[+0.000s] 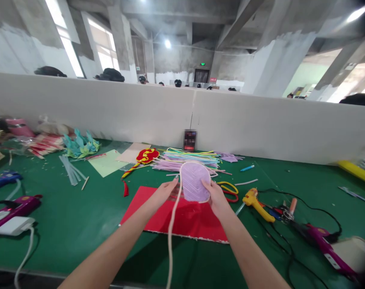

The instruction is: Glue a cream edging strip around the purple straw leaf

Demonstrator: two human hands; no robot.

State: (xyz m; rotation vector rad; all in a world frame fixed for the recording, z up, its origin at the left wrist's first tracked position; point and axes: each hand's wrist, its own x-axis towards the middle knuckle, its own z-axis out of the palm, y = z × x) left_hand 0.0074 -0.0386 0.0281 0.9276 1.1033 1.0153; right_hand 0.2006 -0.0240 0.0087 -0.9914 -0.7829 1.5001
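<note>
A lilac oval panel (195,182), apparently made of pipe cleaners laid in a chevron pattern, is held up above a red board (146,208). A cream cord (170,241) runs along its rim, and its long loose end hangs down toward me. My right hand (216,196) grips the panel's right edge, thumb on the front. At the left edge, my left hand (168,190) has its thumb against the cord and its fingers curled behind, partly hidden. Behind the panel lies a pile of coloured pipe cleaners (173,162). Yellow-and-red-handled scissors (229,188) rest just right of the panel.
A yellow glue gun (257,204) with a black cable lies at right, near keys (287,212) and a purple power strip (323,245). Another purple strip (16,208) is at left. A red-and-yellow fan-shaped piece (147,155) lies behind, before a white partition (110,108).
</note>
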